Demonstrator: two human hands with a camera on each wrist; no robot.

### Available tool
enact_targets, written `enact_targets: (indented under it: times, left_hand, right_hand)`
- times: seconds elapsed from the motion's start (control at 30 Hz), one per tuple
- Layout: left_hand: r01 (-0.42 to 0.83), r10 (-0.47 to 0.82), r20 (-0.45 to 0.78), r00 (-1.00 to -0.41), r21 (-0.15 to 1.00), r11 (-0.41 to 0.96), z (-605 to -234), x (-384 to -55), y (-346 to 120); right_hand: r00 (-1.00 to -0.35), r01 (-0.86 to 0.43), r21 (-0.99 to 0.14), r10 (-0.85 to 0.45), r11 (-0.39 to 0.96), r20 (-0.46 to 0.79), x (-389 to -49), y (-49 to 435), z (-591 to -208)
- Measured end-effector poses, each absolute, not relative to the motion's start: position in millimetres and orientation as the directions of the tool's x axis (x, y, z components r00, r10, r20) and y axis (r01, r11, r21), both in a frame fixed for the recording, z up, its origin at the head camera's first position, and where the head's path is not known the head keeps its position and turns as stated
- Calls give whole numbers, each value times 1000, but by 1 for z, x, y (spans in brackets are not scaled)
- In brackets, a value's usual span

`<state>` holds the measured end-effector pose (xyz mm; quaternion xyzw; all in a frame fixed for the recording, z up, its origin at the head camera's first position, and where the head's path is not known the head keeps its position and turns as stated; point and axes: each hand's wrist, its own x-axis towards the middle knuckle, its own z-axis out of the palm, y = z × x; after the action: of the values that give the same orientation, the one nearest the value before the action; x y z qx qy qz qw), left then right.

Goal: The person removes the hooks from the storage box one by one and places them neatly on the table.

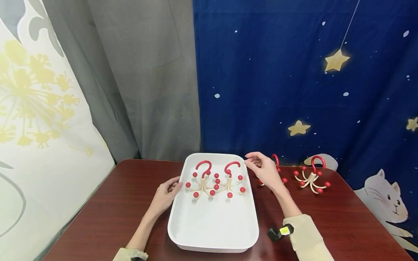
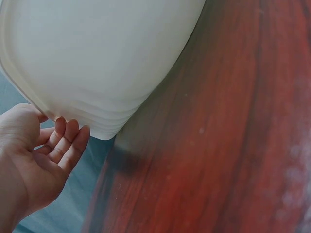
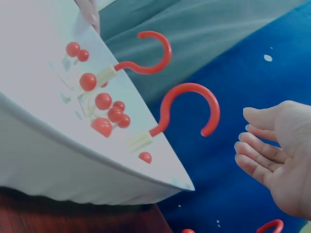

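A white rectangular tray (image 1: 213, 224) lies on the table. My left hand (image 1: 166, 194) holds its left rim, the fingertips against the outer wall in the left wrist view. Two multi-arm hangers stand side by side in the tray's far half, the left one (image 1: 203, 185) and the right one (image 1: 229, 182). Each has a red hook on top and cream arms tipped with red balls. Past the tray's far right corner, my right hand (image 3: 286, 160) is in the air with its fingers loosely bent and nothing in them.
Another such hanger (image 1: 314, 177) stands on the dark red-brown table (image 1: 339, 221) at the right. One more, with a red hook (image 1: 275, 158), is partly hidden behind my right hand. Grey (image 1: 156, 90) and blue (image 1: 254, 90) curtains hang behind the table's far edge.
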<state>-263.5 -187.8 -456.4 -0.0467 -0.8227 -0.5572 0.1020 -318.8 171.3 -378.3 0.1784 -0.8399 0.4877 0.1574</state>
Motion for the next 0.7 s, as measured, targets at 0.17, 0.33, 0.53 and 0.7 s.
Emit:
enact_targets:
  times: [0.17,0.33,0.53,0.7]
  left_hand:
    - [195,-37,226,-973,904,381,-457,-263,-188]
    - [194,-37,225,-974,904,380,-458,-264,-188]
    - [195,-35,225,-974,903,382,-458,-264,-189]
    - [192,-37,222,-974,908,373,-458,-264,-188]
  right_hand:
    - [-891,-451,-770,-175,451,419,-321,161,-381]
    - [-896,-442,-772,-191,457,400,-320,154,-382]
    - [-902,-431,-767,-196,475,386,-320,149,-382]
    - [-896,-441,-746,-196,498,399,-322,147,-384]
